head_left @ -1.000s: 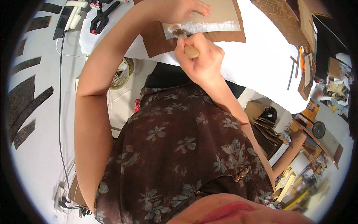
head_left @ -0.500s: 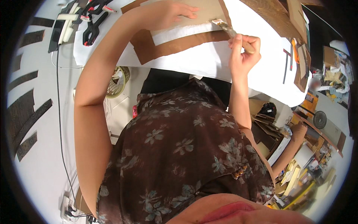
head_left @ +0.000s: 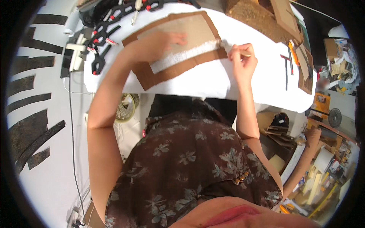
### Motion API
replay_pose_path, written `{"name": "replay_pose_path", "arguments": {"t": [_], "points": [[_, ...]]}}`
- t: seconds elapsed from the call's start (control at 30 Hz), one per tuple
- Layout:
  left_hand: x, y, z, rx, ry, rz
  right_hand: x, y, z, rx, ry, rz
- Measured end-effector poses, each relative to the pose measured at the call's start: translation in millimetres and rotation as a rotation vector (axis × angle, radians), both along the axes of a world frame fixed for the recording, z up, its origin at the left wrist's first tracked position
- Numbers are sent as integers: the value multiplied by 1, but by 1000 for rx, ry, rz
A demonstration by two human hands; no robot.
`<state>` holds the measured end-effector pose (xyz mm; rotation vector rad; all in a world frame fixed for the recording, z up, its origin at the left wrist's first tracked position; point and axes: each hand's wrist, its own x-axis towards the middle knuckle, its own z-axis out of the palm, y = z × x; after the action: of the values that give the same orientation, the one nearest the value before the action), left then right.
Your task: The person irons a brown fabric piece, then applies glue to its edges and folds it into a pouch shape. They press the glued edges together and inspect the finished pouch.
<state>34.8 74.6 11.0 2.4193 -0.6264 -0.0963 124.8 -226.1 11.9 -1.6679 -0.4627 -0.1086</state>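
A brown sheet (head_left: 186, 68) lies on the white-covered table (head_left: 201, 81), with a beige board (head_left: 195, 30) on top of it. Between the board and the sheet's near border runs a wet-looking white band (head_left: 186, 56). My left hand (head_left: 167, 45) rests on or just over the board's left part, fingers stretched out and holding nothing. In my right hand (head_left: 243, 62) a flat brush (head_left: 224, 45) is gripped by its handle. Its blurred bristle end is at the right end of the white band, by the sheet's right edge.
Several black spring clamps (head_left: 99, 64) with red tips lie along the table's far left. Wood-grained boards (head_left: 247, 17) stand at the far right. A thin dark T-shaped strip (head_left: 286, 74) lies near the right edge. Below the table's left is a basket (head_left: 127, 110).
The view has shifted, so the table sits lower and more clamps show. The brush has moved to the right end of the white band. My left hand stays over the board.
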Motion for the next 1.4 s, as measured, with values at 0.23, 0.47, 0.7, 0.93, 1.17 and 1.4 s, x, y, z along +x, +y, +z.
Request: {"name": "replay_pose_path", "arguments": {"t": [0.23,0.47,0.7,0.93,1.17,1.4], "points": [[-5,-6,6,-84,104,75,34,43,40,166,-16,108],[-21,-17,3,-45,18,203,174,263,-3,160,114,330],[-47,-41,32,-276,-83,527,283,316,-61,-328,-605,-87],[-87,-75,24,-308,-359,812,170,209,-3,-661,-393,904],[-34,-94,10,-28,-500,708,139,195,7,-942,-488,939],[-37,-96,11,6,-378,650,145,163,3,-867,-296,1026]]}}
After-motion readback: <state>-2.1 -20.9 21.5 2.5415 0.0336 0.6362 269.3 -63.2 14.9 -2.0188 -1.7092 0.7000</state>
